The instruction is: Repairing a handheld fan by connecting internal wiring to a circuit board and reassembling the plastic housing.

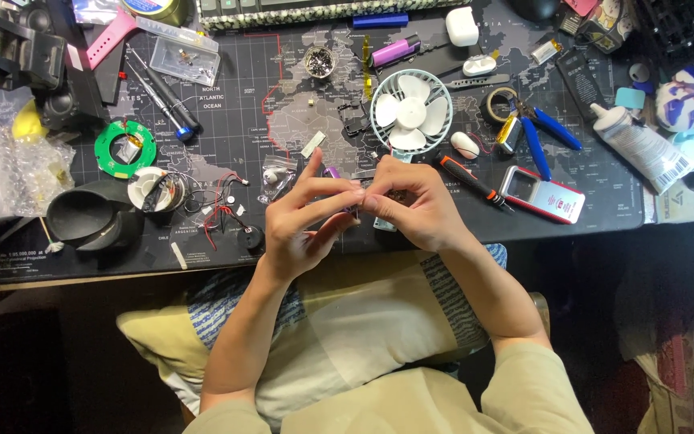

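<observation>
My left hand [303, 221] and my right hand [411, 207] meet above the front edge of a dark world-map desk mat [299, 88]. Together they pinch a small part [355, 193] between their fingertips; it is mostly hidden, so I cannot tell what it is. A purple cylindrical piece [331, 172] shows just behind my left fingers. A small white desk fan [411, 111] lies directly beyond the hands. An orange-handled screwdriver [469, 180] rests to the right of my right hand.
Blue-handled pliers [544, 133], a red-and-white device [542, 194], a white tube [640, 145] and a tape roll [498, 103] lie right. Left are a green ring [125, 149], screwdrivers [162, 92], red wires [217, 215] and a black cup [94, 215]. A striped cushion [347, 329] covers my lap.
</observation>
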